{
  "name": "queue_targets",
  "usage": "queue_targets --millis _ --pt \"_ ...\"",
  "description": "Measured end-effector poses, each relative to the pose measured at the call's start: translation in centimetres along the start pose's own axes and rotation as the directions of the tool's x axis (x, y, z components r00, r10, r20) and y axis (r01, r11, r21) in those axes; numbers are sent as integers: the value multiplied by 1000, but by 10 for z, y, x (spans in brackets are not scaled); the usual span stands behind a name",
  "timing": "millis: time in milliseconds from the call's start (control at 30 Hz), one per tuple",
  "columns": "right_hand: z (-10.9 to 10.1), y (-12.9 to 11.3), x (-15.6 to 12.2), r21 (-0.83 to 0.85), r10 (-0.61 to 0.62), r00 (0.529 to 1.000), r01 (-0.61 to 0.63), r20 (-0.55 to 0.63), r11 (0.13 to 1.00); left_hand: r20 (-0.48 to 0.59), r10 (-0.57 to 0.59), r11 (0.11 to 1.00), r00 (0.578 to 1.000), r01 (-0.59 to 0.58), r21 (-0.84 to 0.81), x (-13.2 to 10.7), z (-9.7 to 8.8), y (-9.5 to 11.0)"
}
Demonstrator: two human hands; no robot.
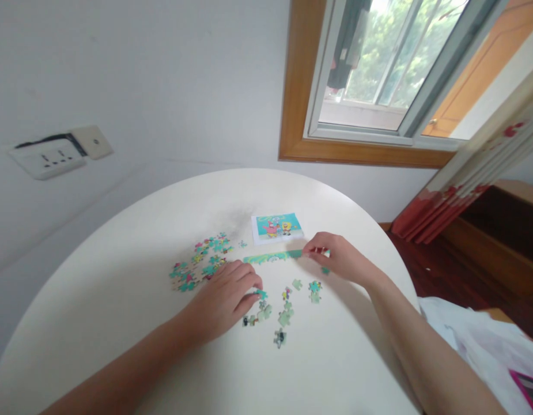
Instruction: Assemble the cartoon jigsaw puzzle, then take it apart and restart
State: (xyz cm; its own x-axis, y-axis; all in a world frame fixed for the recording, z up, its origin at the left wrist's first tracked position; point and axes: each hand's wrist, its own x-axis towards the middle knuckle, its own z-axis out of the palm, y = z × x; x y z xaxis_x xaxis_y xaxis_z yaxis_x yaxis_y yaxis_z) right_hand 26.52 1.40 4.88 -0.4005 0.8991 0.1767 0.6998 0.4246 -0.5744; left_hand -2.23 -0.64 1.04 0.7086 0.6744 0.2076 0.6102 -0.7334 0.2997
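Note:
My left hand (231, 297) reaches over the near left part of the table, its thumb and fingertips closed on a teal puzzle piece (261, 294). Under its fingers lie a few pale green pieces. My right hand (337, 256) pinches at the right part of an assembled puzzle strip (272, 257), thumb and fingers together on a teal puzzle piece there; the fingers partly cover this end. Just behind the strip lies the reference picture (277, 227), with cartoon figures on a teal ground. One loose teal piece (325, 270) is below my right hand.
A heap of mixed puzzle pieces (201, 259) spreads left of my left hand. Several loose pale green pieces (286, 314) and a small joined cluster (315, 291) lie in front of the strip. The round white table (119, 323) stands against a wall beneath a window (374, 63).

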Motion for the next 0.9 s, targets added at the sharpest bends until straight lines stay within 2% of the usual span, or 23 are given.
queue_targets --millis 67,133,200,267,400,600,767,900 --pt "15 -16 -1 55 -108 991 103 85 993 -16 -10 1000 1000 10 13 2 1 2" --pt "31 -28 -2 66 -252 952 244 176 968 -30 -9 1000 1000 9 20 3 2 4" --pt "45 -35 -3 7 -323 928 328 184 945 -41 0 1000 999 1 17 3 2 4" --pt "55 -38 -4 -74 -313 937 327 154 942 -48 5 1000 999 -5 1 2 2 4" --pt "66 -40 -4 -147 -222 969 237 112 960 -53 4 1000 999 -6 -30 2 1 3" --pt "71 -46 -1 -174 -221 967 241 124 955 -55 9 999 998 -11 -30 3 2 2" --pt "70 -45 -1 -243 -309 941 335 139 910 -37 35 999 999 -36 -27 2 -1 0" --pt "64 -42 -1 -357 -429 881 473 199 806 -69 36 999 997 -37 -17 2 -3 -1"
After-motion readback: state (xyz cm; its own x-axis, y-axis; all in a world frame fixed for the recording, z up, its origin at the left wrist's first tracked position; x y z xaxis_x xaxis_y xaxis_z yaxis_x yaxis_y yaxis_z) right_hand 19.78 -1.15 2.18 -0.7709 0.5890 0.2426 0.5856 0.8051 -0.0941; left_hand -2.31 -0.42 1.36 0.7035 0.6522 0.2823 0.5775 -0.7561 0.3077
